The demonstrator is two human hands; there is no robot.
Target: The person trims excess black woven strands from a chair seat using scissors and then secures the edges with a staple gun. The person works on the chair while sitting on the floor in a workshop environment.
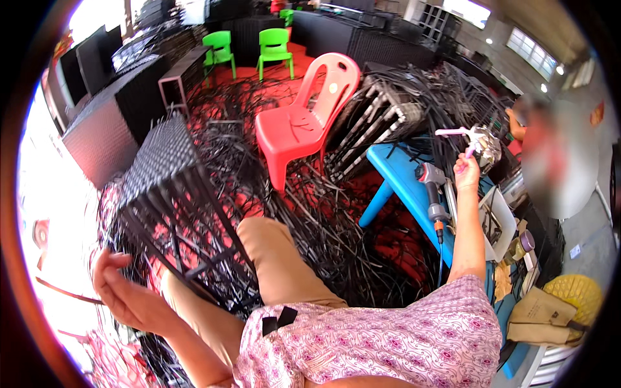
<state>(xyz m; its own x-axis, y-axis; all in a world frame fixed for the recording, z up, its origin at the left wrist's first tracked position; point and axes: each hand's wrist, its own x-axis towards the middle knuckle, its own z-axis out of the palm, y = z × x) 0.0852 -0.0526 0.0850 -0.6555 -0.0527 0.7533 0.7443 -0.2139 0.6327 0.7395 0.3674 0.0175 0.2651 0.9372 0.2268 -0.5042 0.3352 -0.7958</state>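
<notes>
My right hand (pixel 467 173) is raised at the right, above the blue plastic bench, its fingers closed round a pink handle (pixel 470 152). A thin pink bar (pixel 451 132) shows just above that fist; its exact kind is unclear. A shiny silvery bundle (pixel 486 145) is right beside it. Below the forearm's left side lies a grey air tool (pixel 433 191) with an orange coupling and hose. At the lower left my left hand (pixel 129 299) has its fingers stretched, near a dark strip (pixel 68 291). A black woven stool-like frame (pixel 162 152) stands tilted against my legs.
Loose black strips (pixel 310 226) cover the red floor. Ahead stand a red plastic chair (pixel 294 126) and green chairs (pixel 275 48). The blue bench (pixel 398 165) carries a white tray (pixel 501 220). Beyond it a blurred person (pixel 556 155) works. Woven panels (pixel 100 129) stand at left.
</notes>
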